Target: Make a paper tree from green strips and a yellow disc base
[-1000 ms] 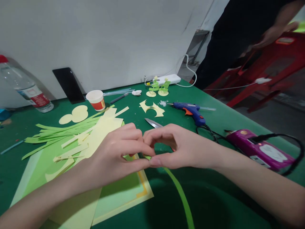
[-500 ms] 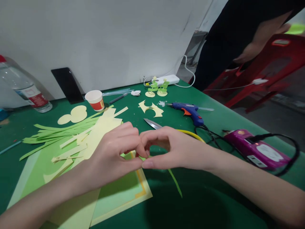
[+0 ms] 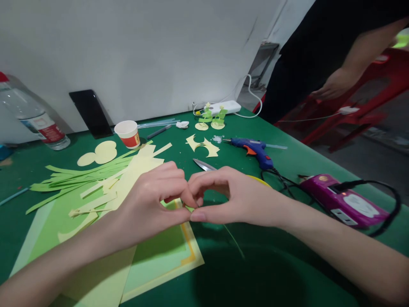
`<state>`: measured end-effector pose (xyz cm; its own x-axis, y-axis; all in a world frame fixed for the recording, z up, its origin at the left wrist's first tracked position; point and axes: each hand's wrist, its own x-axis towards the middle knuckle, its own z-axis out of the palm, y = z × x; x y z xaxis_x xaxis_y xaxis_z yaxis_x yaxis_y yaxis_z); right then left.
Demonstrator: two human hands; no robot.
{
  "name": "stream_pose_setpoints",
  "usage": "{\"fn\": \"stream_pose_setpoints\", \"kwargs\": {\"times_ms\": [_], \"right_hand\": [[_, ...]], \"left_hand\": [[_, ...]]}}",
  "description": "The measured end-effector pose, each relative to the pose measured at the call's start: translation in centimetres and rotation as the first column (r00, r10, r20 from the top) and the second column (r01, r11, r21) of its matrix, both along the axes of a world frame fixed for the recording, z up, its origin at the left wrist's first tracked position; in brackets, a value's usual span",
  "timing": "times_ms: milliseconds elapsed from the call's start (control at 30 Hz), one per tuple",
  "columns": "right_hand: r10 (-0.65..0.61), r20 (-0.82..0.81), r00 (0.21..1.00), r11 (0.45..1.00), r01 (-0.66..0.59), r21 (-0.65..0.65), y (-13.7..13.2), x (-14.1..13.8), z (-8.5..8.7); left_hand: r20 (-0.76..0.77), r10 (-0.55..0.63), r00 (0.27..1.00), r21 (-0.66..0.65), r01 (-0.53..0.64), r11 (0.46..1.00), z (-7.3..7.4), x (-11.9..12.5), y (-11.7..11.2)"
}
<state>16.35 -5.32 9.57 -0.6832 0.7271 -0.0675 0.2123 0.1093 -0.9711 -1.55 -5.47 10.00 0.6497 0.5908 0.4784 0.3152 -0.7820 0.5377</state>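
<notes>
Both my hands meet over the middle of the green table. My left hand pinches a thin green paper strip between thumb and fingers. Touching it, my right hand pinches the same strip, whose loose tail hangs down below the right palm. The part between my fingertips is mostly hidden. Just behind my right hand lie scissors, blade showing, with a bit of yellow handle. Left of my hands are a heap of green paper strips and cream paper pieces on green sheets.
A blue glue gun and a purple power strip with black cord lie right. At the back stand a paper cup, a phone, a bottle and small paper plants. Another person stands beside a red chair.
The strip's hanging tail has turned edge-on and looks thinner. My hands stay nearly in place, fingers still pinched together. The other person's arm has shifted beside the chair.
</notes>
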Motion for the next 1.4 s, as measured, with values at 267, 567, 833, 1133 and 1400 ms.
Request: {"fn": "stream_pose_setpoints", "kwargs": {"times_ms": [267,567,833,1133,1400], "right_hand": [[-0.054,-0.123,0.991,0.996,0.044,-0.077,-0.2,-0.4,-0.3],[0.009,-0.131,0.991,0.965,-0.043,-0.258,0.2,0.0,-0.6],[-0.024,-0.088,0.996,0.988,0.01,-0.154,0.0,-0.4,-0.3],[-0.014,-0.068,0.998,0.995,0.007,-0.104,0.1,-0.4,-0.4],[-0.068,-0.081,0.994,0.998,0.067,-0.014,0.1,-0.4,-0.7]], "left_hand": [[0.011,0.047,0.999,0.068,-0.048,0.997,-0.1,0.0,-0.1],[-0.066,-0.161,0.985,0.023,0.162,0.986,0.7,-0.6,0.0],[-0.031,0.003,1.0,0.123,0.001,0.992,0.1,-0.3,0.0],[-0.049,-0.052,0.997,0.098,0.057,0.994,-0.1,-0.1,-0.1],[-0.074,0.006,0.997,0.066,-0.001,0.998,-0.3,-0.2,0.1]]}}
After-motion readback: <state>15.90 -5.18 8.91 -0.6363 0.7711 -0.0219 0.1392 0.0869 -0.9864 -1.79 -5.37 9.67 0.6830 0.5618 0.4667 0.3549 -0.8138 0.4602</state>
